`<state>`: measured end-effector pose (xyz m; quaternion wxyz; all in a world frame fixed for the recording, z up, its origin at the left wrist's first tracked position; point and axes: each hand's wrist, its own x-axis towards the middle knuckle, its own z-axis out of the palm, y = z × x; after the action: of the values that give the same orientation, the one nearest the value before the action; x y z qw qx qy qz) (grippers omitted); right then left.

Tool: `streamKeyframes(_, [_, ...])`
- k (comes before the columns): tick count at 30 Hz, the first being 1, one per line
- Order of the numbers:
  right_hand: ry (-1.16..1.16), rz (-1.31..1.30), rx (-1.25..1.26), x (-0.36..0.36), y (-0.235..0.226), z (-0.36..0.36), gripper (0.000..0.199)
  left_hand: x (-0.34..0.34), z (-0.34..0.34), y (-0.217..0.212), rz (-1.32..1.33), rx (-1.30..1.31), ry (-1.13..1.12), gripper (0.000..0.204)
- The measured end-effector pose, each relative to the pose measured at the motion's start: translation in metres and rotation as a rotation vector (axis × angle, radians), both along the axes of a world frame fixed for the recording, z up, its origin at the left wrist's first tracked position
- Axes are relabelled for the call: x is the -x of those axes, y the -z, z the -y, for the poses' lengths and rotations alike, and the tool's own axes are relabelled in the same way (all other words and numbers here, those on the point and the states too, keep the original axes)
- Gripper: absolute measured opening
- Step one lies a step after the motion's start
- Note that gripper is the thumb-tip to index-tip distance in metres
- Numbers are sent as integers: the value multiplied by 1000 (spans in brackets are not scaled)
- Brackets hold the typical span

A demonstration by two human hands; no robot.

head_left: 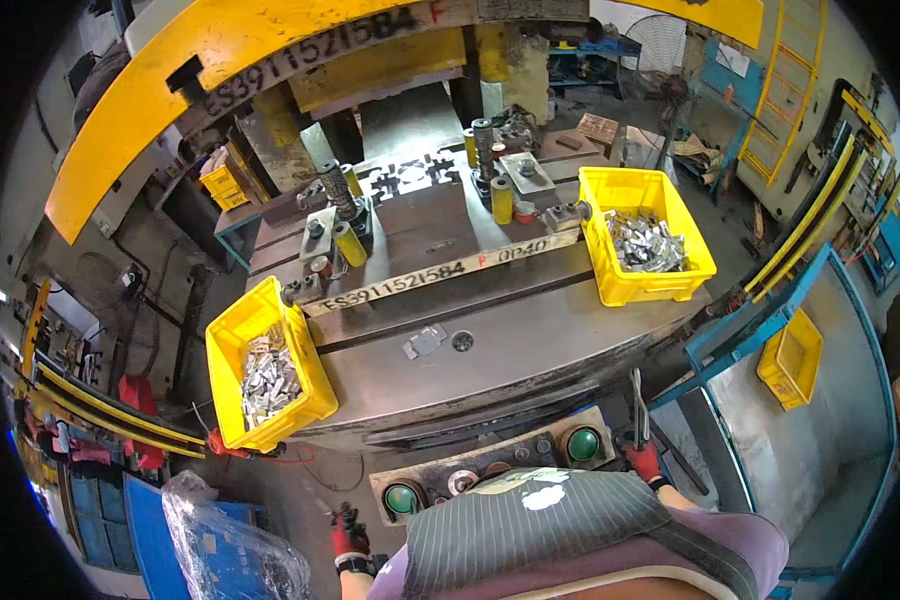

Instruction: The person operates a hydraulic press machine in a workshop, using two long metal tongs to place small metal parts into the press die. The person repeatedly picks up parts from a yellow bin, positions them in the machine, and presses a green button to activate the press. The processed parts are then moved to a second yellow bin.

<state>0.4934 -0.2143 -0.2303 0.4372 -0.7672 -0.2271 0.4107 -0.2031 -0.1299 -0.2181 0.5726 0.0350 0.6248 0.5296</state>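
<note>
The red-gloved left hand (349, 538) is half hidden behind the striped grey apron (540, 525); small metal parts in the left yellow plastic bin (232, 345) blur together.

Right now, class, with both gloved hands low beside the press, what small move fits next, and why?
Probably reach the left hand up to the left yellow bin for a metal piece: the die plate looks bare, and the right hand already holds long tongs.
</note>
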Motion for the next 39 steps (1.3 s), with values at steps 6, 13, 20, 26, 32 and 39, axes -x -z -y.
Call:
streamKeyframes(6, [-123,-30,114,32,-24,-49,58,-95,-60,-55,-853,-11,1117,21])
streamKeyframes(13, [-71,-34,139,23,42,-67,60,-77,-73,3,-552,88,751,26])
streamKeyframes(20, [-168,-100,125,44,-46,-82,49,-66,-63,34,-496,37,713,41])
streamKeyframes(26, [-271,62,-60,36,-15,-70,37,-83,-74,-5,-379,13,647,39])
streamKeyframes(32, [-216,-73,51,-8,125,-66,20,-79,-66,9,-403,60,631,36])
streamKeyframes(39, [-136,-258,122,6,54,-56,33,-85,-58,-16,-464,34,784,31])
